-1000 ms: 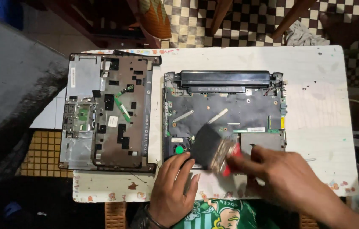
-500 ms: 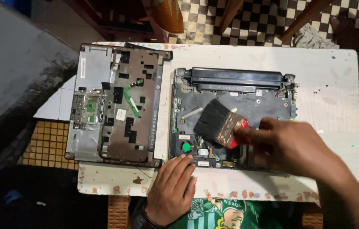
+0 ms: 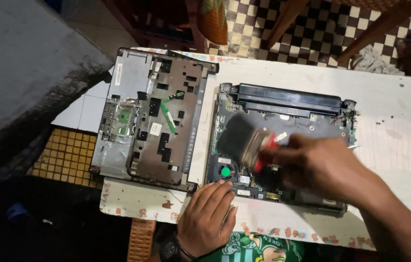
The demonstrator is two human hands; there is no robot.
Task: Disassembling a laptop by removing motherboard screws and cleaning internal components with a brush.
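Note:
An opened laptop base [image 3: 288,104] with its circuit board bare lies on a small white table [image 3: 389,131]. My right hand [image 3: 324,167] grips a flat paint brush [image 3: 244,140] with dark bristles, a metal band and a red handle, its bristles over the left part of the board. The brush is blurred. My left hand [image 3: 208,218] rests flat on the table's near edge, fingertips touching the base's front left corner beside a round fan with a green hub [image 3: 225,171].
The laptop's removed top cover [image 3: 152,116] lies upside down at the table's left end, overhanging it. A dark concrete slab [image 3: 21,73] rises at the left. Wooden chair legs [image 3: 375,24] and a cloth [image 3: 372,60] stand on checkered floor beyond the table.
My right hand has swept the brush from the base's near edge up and left across the board. My left hand stays near the front corner. The camera view has shifted.

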